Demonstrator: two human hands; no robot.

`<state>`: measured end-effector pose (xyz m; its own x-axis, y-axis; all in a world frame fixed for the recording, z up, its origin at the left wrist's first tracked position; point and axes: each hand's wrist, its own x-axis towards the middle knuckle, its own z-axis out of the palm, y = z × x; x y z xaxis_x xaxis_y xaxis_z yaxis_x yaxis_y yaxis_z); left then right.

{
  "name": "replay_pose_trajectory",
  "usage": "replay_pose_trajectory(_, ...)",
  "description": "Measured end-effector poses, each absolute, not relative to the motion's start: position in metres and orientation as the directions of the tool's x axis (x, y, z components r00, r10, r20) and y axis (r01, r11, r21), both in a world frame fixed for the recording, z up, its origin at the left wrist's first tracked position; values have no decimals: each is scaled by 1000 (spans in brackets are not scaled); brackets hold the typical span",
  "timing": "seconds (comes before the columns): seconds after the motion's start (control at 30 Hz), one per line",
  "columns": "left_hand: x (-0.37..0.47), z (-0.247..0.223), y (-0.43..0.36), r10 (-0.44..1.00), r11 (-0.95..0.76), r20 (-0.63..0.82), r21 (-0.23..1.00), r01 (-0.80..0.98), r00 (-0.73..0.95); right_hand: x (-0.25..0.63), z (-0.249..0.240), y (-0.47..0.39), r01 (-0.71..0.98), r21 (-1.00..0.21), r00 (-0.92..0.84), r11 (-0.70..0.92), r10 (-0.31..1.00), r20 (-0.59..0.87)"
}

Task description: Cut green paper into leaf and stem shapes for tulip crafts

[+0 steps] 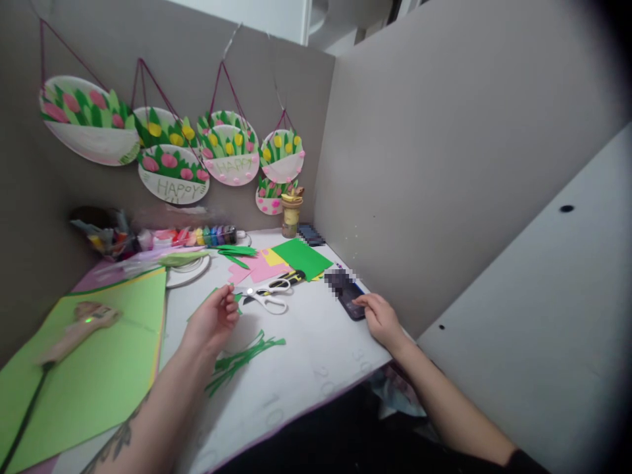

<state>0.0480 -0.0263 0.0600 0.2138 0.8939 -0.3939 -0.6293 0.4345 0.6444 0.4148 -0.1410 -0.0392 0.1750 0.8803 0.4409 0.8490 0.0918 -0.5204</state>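
- Head view: the left hand is raised over the white tabletop, its fingers curled in and the thumb tip against the forefinger; whether something small is pinched there, I cannot tell.
- The right hand is at the table's right edge, one finger reaching onto the smartphone; how its remaining fingers stand, I cannot tell.
- The smartphone lies flat beside the grey partition, its far end blurred out.
- White-handled scissors lie just beyond the left hand, handles toward the right, with a black-and-yellow utility knife right behind them.
- Thin green paper strips lie in a loose bundle on the near side of the scissors, beside the left forearm.
- Farther back are pink paper pieces, a dark green sheet and green paper leaves.
- At the left, a glue gun with a lit green light lies on a large light green sheet, its black cord running toward the near left corner.
- Along the back are a row of multicoloured packs and a twine-wrapped jar.
- Above them, paper-plate baskets of pink and yellow paper tulips hang on the partition, two visibly lettered "HAPPY".
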Motion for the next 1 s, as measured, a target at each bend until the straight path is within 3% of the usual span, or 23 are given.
replay_pose_trajectory(0.33, 48, 59, -26, 895, 436, -386, 643, -630, 225, 414, -37, -139, 851, -509, 143, 128, 877, 459)
replay_pose_trajectory(0.43, 48, 59, -26, 895, 435, -384, 637, -637, 227, 413, -39, -140, 864, -498, 201, 75, 855, 479)
replay_pose_trajectory(0.63, 48, 59, -25, 889, 442, -401, 629, -640, 220, 403, -46, -136, 933, -346, 252, -98, 865, 435)
replay_pose_trajectory(1.0, 49, 61, -27, 888, 439, -413, 637, -634, 200, 402, -50, -117, 927, -351, 284, -133, 859, 426)
